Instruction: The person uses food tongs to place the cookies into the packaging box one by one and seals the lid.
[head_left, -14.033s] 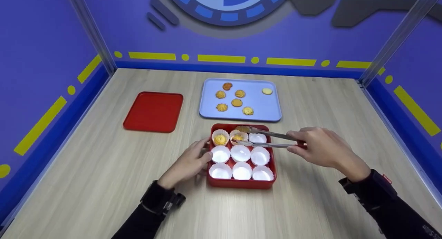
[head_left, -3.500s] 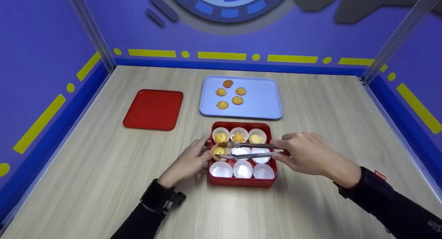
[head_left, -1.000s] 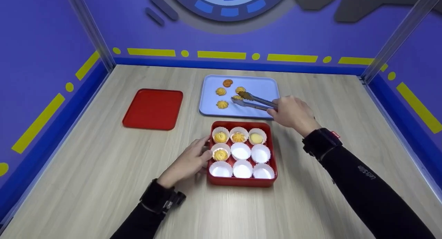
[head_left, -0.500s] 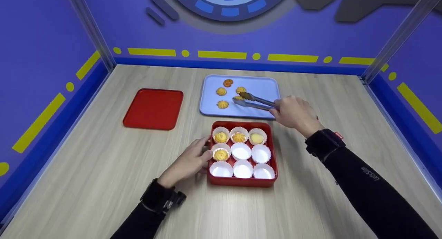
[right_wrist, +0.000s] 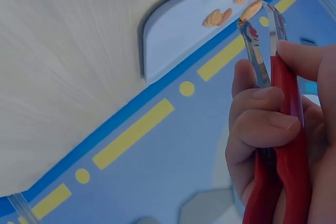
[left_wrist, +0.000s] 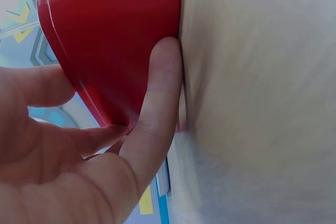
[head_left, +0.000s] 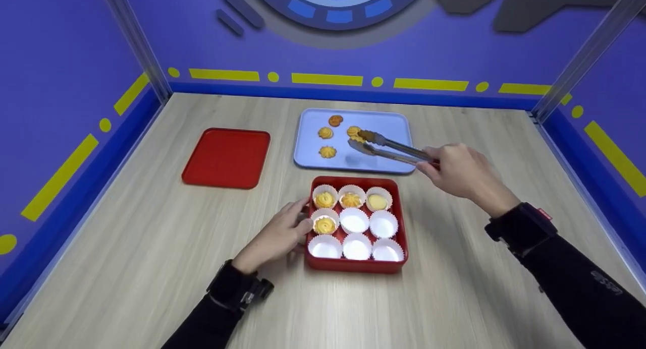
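My left hand (head_left: 278,232) lies against the outer left wall of the red box (head_left: 353,266). In the left wrist view its thumb touches the rim and its other fingers press along the wall. The box holds several white paper cups (head_left: 354,221), some containing cookies (head_left: 324,199). My right hand (head_left: 462,170) grips metal tongs (head_left: 396,148) with red handles (right_wrist: 291,156). The tongs' tips are over the blue tray (head_left: 323,165), apparently pinching a round cookie (right_wrist: 252,10), partly hidden in the head view. Below the tongs, a shadow falls on the tray.
Behind the box, several cookies (head_left: 327,152) remain on the blue tray, mostly toward its left half. A flat red lid or tray (head_left: 227,158) lies to the left. Blue panels (head_left: 323,56) wall in the table's back and sides.
Over the last second, my right hand has pulled back rightward, and the tongs with the cookie have shifted right. Since 14 seconds ago, cookies have gone from tray to cups. My left hand stays put.
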A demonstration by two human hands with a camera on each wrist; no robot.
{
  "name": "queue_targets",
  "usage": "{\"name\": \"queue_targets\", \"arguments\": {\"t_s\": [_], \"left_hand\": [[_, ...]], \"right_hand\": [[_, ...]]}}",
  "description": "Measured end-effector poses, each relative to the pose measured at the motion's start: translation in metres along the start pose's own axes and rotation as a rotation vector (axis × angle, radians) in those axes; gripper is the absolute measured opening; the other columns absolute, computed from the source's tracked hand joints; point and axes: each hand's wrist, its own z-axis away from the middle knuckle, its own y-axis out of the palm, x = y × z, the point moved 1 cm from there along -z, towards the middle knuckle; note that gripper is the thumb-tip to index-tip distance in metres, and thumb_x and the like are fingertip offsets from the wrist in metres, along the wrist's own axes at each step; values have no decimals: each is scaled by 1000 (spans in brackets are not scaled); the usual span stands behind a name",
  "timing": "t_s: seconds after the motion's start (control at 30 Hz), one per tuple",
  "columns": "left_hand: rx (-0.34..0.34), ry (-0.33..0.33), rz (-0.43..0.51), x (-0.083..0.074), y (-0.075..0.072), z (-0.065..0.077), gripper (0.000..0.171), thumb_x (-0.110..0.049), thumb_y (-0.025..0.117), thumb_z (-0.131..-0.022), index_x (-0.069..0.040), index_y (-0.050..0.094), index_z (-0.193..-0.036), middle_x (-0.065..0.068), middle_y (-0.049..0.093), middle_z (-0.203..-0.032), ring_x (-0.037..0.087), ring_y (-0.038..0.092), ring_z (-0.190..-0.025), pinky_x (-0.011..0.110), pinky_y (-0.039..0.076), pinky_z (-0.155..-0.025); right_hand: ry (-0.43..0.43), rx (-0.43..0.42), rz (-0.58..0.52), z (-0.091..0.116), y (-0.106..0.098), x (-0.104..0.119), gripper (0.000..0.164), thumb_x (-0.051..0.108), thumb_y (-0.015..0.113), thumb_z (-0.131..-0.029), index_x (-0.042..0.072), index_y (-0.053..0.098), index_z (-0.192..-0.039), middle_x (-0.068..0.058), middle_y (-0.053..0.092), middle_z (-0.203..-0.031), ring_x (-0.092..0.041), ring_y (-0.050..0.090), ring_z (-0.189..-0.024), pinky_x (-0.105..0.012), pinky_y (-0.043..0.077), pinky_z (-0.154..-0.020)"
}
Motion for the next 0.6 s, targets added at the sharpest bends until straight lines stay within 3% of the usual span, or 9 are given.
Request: {"name": "queue_targets", "arguments": {"t_s": [0.37,0.6], "left_hand": [[6,-7,18,1,1,-1,63,-21,54,-109,-12,33,-168,14,52,-152,29,54,-139,52,48,-114],[-2,13,6,2,1,-1,62,-20,54,-107,-8,36,-166,15,55,-148,30,56,-137,51,49,-112]], "right_hand": [[-219,-37,3,75,-29,0,31,25,83,-95,9,79,-121,7,51,-73,-7,43,-61,-22,37,-52],[-252,71,25,101,-29,1,31,30,82,-95,14,80,-122,15,53,-75,1,41,-59,-20,38,-50]]}}
